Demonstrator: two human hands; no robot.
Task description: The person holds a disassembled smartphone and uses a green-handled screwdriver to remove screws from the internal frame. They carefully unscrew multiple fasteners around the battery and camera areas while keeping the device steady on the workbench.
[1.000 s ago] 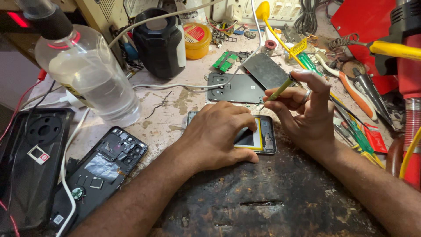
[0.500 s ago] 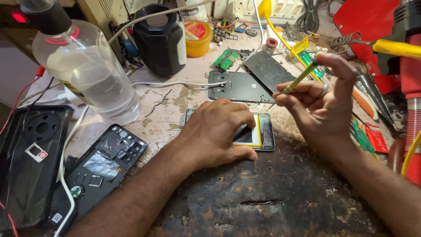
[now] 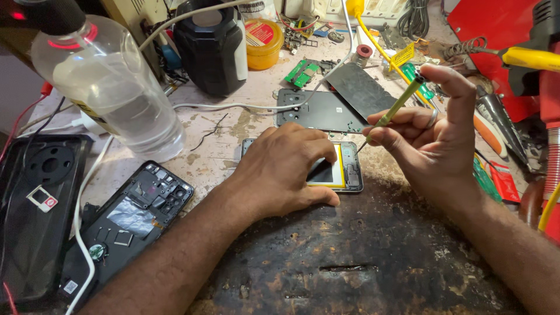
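Workbench inventory, all places given from the opened phone (image 3: 344,169) at centre.

- Opened phone: lies flat, back cover off, at the far edge of the dark, scorched work mat (image 3: 350,262). A yellow-edged battery and a bare frame end show at its right; the rest is hidden under the left hand.
- Left hand (image 3: 286,169): palm down on the phone, fingers spread and curled over its middle, pressing it to the bench. It pinches nothing.
- Right hand (image 3: 431,134): raised just right of the phone and clear of it, thumb and fingers pinched on a slim green-yellow screwdriver (image 3: 396,108). The tip slants down toward the phone's upper right corner but hangs apart from it.
- Dark rear panels (image 3: 326,108): two, lying just behind the phone, one overlapping the other.
- Clear plastic bottle (image 3: 111,87): well to the left and behind, part filled.
- Second stripped phone (image 3: 134,210): left of the phone, internals showing, with a white cable running beside it.
- Black phone cover (image 3: 41,198): furthest left.
- Black speaker (image 3: 210,46) and yellow tub (image 3: 262,38): behind.
- Hand tools (image 3: 490,140): to the right.

Progress, judged: opening is done and the cover is set aside; work inside is midway, and closing up remains. Whether any screws are out cannot be told.
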